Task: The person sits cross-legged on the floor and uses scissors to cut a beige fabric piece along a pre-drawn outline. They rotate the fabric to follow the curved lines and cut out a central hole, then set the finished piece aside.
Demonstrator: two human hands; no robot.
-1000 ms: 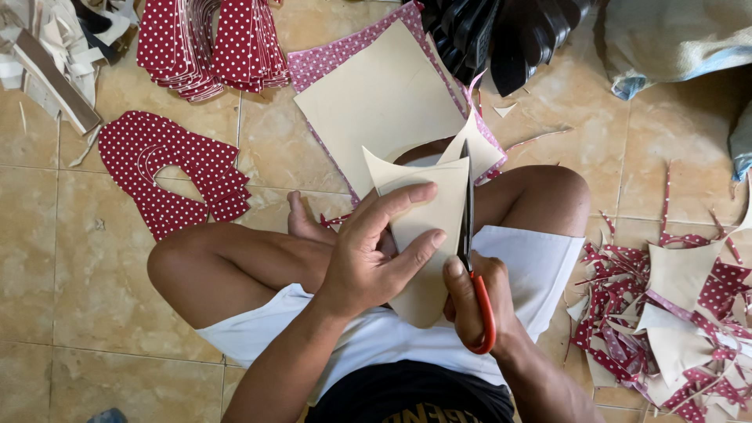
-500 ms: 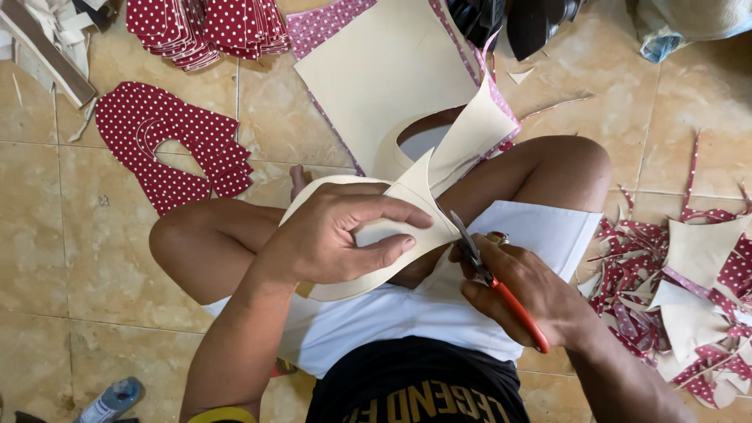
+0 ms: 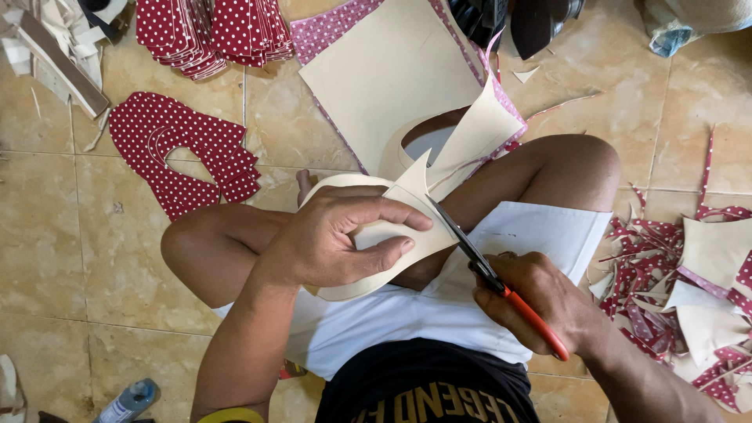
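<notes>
Fingers (image 3: pixel 376 213) of the left hand (image 3: pixel 329 243) pinched closed on a curved cream sheet piece (image 3: pixel 376 266) held over the lap at the centre, while the right hand (image 3: pixel 540 301), at four o'clock from it, was wrapped around the orange handles of dark-bladed scissors (image 3: pixel 486 270) whose blades met the piece's edge. At twelve o'clock lay a large cream sheet backed with red dotted fabric (image 3: pixel 384 78) on the tan tiled floor (image 3: pixel 63 235), with a stack of red polka-dot cutouts (image 3: pixel 207 31) at eleven, a single red polka-dot cutout (image 3: pixel 184 157) at ten, and a heap of trimmed scraps (image 3: pixel 689 290) at three.
</notes>
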